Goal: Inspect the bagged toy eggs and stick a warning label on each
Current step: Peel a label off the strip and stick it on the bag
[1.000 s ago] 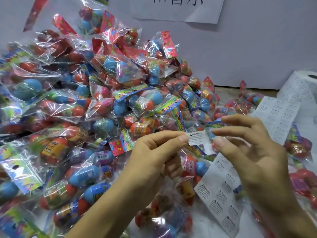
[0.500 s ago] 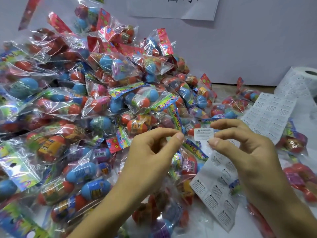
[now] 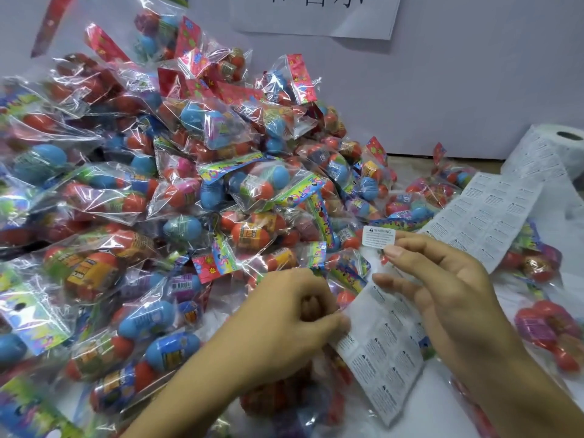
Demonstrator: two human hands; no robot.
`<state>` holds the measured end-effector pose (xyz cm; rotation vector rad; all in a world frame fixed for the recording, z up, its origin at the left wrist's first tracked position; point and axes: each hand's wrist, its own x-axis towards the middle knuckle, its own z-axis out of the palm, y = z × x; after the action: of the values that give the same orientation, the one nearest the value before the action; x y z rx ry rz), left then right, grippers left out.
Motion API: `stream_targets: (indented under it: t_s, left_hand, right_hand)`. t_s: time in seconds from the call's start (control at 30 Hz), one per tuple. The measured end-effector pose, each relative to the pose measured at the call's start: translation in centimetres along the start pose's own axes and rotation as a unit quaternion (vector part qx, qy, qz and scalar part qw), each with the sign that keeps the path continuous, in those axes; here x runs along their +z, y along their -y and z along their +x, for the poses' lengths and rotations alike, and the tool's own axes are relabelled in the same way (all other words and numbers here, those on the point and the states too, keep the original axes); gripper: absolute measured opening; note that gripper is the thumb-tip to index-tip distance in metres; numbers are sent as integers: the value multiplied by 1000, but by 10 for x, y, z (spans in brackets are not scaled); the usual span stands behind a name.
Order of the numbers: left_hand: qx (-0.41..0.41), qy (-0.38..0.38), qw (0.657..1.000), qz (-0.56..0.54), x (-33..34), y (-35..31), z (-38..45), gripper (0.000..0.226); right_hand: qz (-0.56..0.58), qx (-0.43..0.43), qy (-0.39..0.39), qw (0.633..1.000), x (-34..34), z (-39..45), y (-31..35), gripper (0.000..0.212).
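A big heap of clear bags of toy eggs [image 3: 202, 191] fills the left and middle. My right hand [image 3: 442, 295] pinches one small white warning label [image 3: 378, 236] at its fingertips, held up over the heap's right edge. My left hand [image 3: 294, 324] is lower, fingers curled, thumb pressed on the left edge of the label strip [image 3: 382, 352] that lies between my hands. A bag with red eggs [image 3: 284, 396] lies partly hidden under my left wrist.
A roll of labels [image 3: 556, 153] stands at the far right, its sheet [image 3: 493, 216] trailing toward my right hand. More bagged eggs [image 3: 550, 330] lie at the right. A white wall with a paper sign [image 3: 316, 14] is behind the heap.
My left hand let go of the label and dropped down to the strip's edge. My right hand kept the label and lifted it slightly.
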<state>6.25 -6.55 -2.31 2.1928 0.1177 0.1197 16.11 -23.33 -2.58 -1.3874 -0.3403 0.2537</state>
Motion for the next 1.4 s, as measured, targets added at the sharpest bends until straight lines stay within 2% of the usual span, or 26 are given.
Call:
stream_targets:
  t_s: [0.1, 0.17, 0.27, 0.33, 0.37, 0.47, 0.63, 0.7, 0.8, 0.87, 0.93, 1.4]
  left_hand:
    - [-53, -3, 982, -179, -9, -1, 1, 28]
    - [-54, -36, 965, -254, -15, -2, 1, 27]
    - [-19, -102, 944, -315, -23, -2, 1, 24]
    - [-8, -128, 914, -384, -25, -1, 1, 20]
    - [-7, -131, 904, -406, -26, -1, 2, 18]
    - [-11, -123, 876, -467, -20, -2, 5, 15]
    - [-36, -82, 813, -576, -8, 5, 13, 17]
    - [-23, -67, 812, -579, -3, 8, 15, 34]
    - [-11, -86, 835, -544, 5, 11, 16, 61]
    - [-7, -92, 840, -535, 9, 12, 16, 59]
    - [-17, -104, 839, -533, 11, 10, 15, 58]
    - [-15, -94, 828, -552, 13, 0, 14, 49]
  right_hand:
    - [-27, 49, 6, 998, 0, 1, -3, 16]
    - [-55, 77, 1, 996, 0, 2, -5, 5]
    - [-43, 97, -29, 994, -5, 6, -9, 20]
    - [-22, 81, -30, 996, -6, 4, -4, 7]
    - [-5, 67, -27, 997, -5, 3, -2, 7]
    - [45, 22, -11, 999, -4, 0, 3, 23]
    - [28, -17, 58, 998, -1, -4, 2, 9]
    - [22, -22, 67, 997, -2, -5, 0, 5]
    - [16, -27, 66, 997, -3, -6, -2, 16]
    - [3, -31, 66, 997, -1, -7, -5, 42]
    - [-7, -37, 59, 998, 0, -9, -8, 57]
    - [-62, -44, 67, 995, 4, -13, -13, 57]
